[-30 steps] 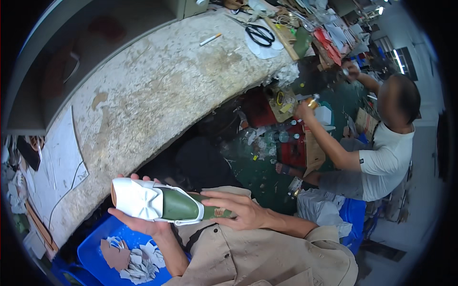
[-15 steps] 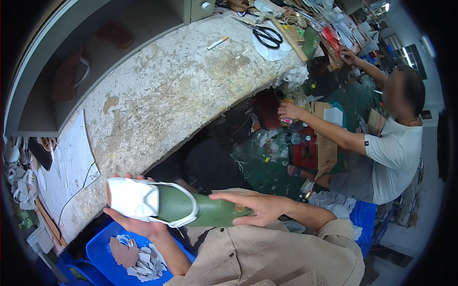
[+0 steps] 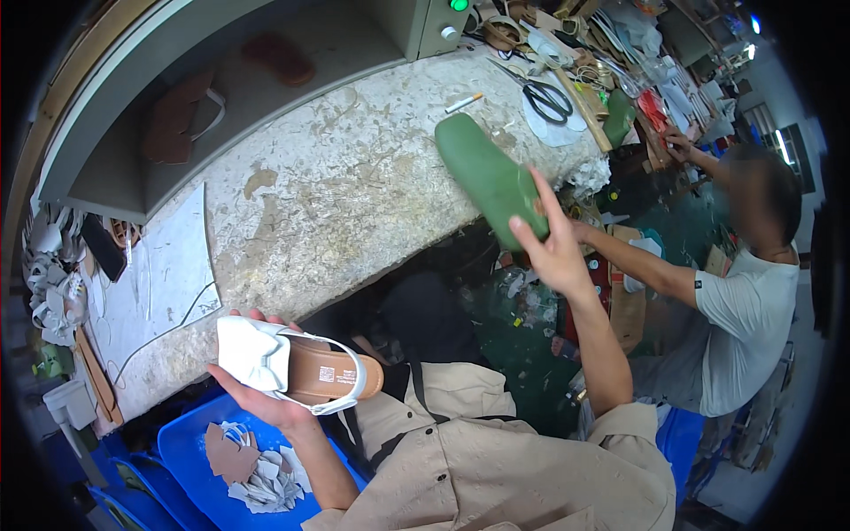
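Sandal (image 3: pixel 297 372): white with bow, tan insole, lying flat, sole down, on the left palm.
Shoe last (image 3: pixel 491 177): green, smooth, tilted, gripped above the bench edge.

A worn stone-topped workbench (image 3: pixel 336 195) runs across the room, with black scissors (image 3: pixel 549 99) and a white marker (image 3: pixel 463 103) lying near its far end. Below, a blue bin (image 3: pixel 190 447) holds cut scraps (image 3: pixel 257 469), and a person in a grey shirt (image 3: pixel 744 310) sits to the right.

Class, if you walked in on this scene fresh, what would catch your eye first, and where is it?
The green shoe form, raised in the right hand over the bench edge. Next, the white sandal with its bow, lying in the left hand low at left, above a blue bin of scraps.
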{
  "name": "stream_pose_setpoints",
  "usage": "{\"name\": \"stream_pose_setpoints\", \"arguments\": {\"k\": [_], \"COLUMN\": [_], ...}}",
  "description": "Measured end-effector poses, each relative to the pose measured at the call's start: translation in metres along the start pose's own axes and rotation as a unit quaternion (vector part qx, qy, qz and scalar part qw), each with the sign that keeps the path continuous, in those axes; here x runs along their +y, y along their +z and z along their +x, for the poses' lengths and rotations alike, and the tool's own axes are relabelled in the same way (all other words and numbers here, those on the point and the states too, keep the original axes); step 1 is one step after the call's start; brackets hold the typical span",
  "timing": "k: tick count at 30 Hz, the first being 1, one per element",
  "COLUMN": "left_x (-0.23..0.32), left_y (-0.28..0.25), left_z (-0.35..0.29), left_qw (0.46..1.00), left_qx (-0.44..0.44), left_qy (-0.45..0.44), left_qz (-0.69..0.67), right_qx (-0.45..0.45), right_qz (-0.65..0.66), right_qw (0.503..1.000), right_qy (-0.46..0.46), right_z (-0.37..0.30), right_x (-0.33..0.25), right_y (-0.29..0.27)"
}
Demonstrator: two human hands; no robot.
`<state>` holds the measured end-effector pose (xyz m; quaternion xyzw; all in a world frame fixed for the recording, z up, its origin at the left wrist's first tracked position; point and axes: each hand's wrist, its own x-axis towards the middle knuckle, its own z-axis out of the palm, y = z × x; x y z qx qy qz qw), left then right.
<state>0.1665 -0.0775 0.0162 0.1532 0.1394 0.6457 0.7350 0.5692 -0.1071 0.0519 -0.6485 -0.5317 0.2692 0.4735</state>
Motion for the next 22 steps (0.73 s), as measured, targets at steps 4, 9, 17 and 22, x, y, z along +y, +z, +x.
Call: {"name": "stream_pose_setpoints", "arguments": {"k": [4,9,17,22], "left_x": [-0.002,-0.015,-0.040,-0.042], "left_y": [0.008,0.016,0.042,0.041], "left_z": [-0.002,0.002,0.014,0.017], "left_qw": [0.997,0.998,0.998,0.999], "left_qx": [0.078,0.047,0.019,-0.020], "left_qy": [0.001,-0.013,-0.025,-0.024], "left_qz": [-0.010,-0.032,-0.062,-0.016], "right_qx": [-0.077,-0.025,-0.333,-0.353], "right_qz": [-0.128,-0.270,0.168,0.388], "right_qw": [0.986,0.957,0.918,0.814], "right_qy": [0.068,-0.099,0.134,0.247], "right_z": [0.036,0.045,-0.070,-0.094], "right_x": [-0.015,-0.010,-0.071,-0.044], "right_y": [-0.009,-0.029,0.056,0.089]}}
